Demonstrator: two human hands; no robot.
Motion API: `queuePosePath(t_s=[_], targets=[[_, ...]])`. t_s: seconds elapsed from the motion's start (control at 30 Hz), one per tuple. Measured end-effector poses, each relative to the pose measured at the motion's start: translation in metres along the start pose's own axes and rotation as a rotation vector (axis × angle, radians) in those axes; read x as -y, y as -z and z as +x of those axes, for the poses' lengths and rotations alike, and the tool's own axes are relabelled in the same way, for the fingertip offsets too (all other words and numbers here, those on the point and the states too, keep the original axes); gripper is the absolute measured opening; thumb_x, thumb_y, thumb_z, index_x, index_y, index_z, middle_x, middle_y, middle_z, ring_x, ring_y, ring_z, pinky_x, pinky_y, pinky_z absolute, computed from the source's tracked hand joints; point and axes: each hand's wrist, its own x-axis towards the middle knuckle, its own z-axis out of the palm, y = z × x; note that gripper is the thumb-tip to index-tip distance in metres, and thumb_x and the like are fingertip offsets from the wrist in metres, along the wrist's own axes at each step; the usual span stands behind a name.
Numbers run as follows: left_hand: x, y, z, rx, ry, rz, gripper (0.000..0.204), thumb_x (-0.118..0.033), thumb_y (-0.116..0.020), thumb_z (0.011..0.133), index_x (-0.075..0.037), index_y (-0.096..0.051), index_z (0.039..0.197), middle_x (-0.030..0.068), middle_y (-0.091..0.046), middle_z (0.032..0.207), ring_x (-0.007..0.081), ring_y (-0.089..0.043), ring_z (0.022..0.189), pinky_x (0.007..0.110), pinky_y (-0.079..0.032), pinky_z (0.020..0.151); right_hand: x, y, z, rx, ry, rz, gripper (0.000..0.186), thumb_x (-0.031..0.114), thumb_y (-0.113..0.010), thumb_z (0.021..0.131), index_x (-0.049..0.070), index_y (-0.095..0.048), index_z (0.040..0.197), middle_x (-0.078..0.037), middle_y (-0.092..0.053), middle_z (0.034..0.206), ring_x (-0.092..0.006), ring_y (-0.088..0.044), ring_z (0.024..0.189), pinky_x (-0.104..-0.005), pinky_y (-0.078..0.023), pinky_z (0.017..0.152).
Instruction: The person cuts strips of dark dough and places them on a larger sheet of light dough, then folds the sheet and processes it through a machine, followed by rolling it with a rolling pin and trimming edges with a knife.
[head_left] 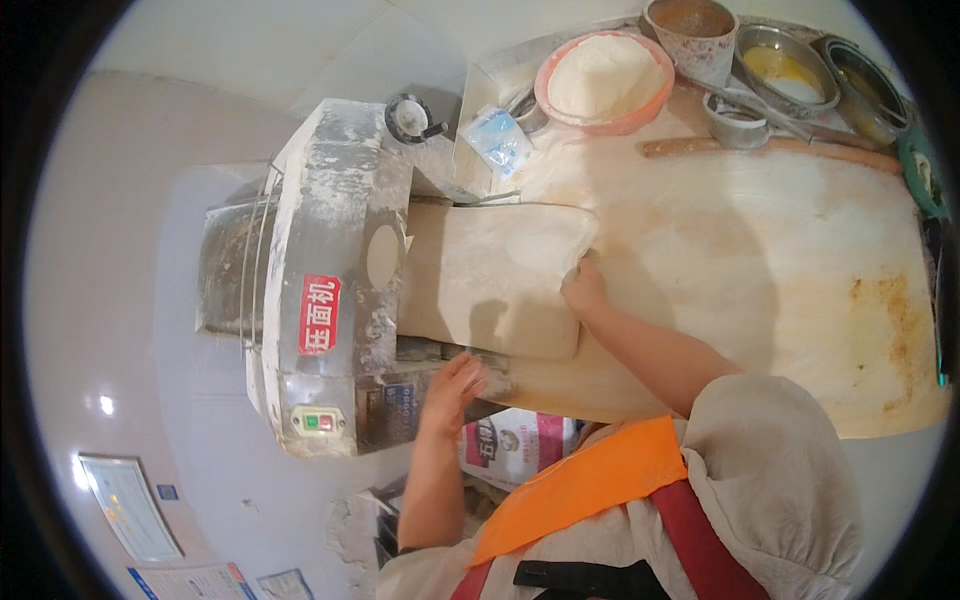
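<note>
A wide pale dough sheet (500,265) extends from the front of the dough sheeter (345,210) onto the floury worktop (760,290). My right hand (583,288) is closed on the sheet's right edge, its fingers partly hidden by the fist. At the machine's near corner, my left hand (456,388) hovers with its fingers stretched out, slightly blurred and holding nothing. It is just short of the sheet's near edge. A shadow falls across the dough between both hands.
Along the back stand a pink bowl of flour (605,80), a stained bucket (692,40) and metal bowls (785,75). A wooden rolling pin (770,147) lies before them. The sheeter carries a hand wheel (409,118) and a switch box (318,421). A printed sack (520,445) sits below the worktop.
</note>
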Motion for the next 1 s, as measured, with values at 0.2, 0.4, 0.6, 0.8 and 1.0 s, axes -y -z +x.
queuePosePath(t_s=[0.2,0.4,0.6,0.8,1.0], targets=[[0.099,-0.014,0.083,-0.370,0.054,-0.395,0.038,-0.013,-0.067,0.087,0.001,-0.054,0.119,0.0111,-0.056,0.115,0.0273,-0.063,0.094,0.036,-0.056,0.080,-0.014,0.075,-0.019,0.052,0.011,-0.031,0.049,0.007,-0.066,0.069,-0.002,-0.058,0.117,-0.026,-0.065,0.107,-0.0408,-0.062,0.104,-0.0429,-0.049,0.089],[0.068,-0.067,0.076,-0.491,0.077,-0.400,0.021,-0.014,-0.067,0.085,-0.001,-0.061,0.100,0.0123,-0.061,0.101,0.0266,-0.064,0.079,0.034,-0.055,0.062,-0.046,0.151,-0.035,-0.026,-0.008,-0.038,0.054,0.003,-0.065,0.069,-0.003,-0.059,0.122,-0.020,-0.067,0.110,-0.0357,-0.064,0.100,-0.0412,-0.050,0.086],[0.089,-0.101,0.059,-0.343,0.193,-0.171,0.022,-0.019,-0.072,0.084,-0.001,-0.064,0.095,0.0108,-0.066,0.080,0.0186,-0.059,0.059,0.031,-0.046,0.047,-0.080,0.289,-0.045,0.131,-0.110,0.283,0.050,-0.004,-0.060,0.068,-0.004,-0.059,0.119,-0.011,-0.066,0.103,-0.0228,-0.064,0.090,-0.0328,-0.050,0.077],[0.107,-0.166,-0.025,0.319,0.295,0.057,0.027,-0.025,-0.071,0.087,-0.002,-0.066,0.098,0.0116,-0.069,0.083,0.0153,-0.060,0.059,0.028,-0.046,0.053,-0.060,0.476,-0.087,-0.175,-0.103,0.193,0.043,-0.004,-0.054,0.069,-0.005,-0.062,0.111,-0.009,-0.066,0.095,-0.0191,-0.063,0.081,-0.0313,-0.049,0.069],[0.083,-0.106,-0.092,0.050,-0.321,0.220,0.032,-0.010,-0.062,0.093,0.000,-0.059,0.123,0.0093,-0.068,0.101,0.0201,-0.068,0.086,0.031,-0.054,0.077,-0.098,0.624,-0.098,-0.675,0.018,-0.933,0.040,0.003,-0.059,0.077,-0.002,-0.062,0.117,-0.022,-0.066,0.111,-0.0374,-0.063,0.102,-0.0416,-0.050,0.086]])
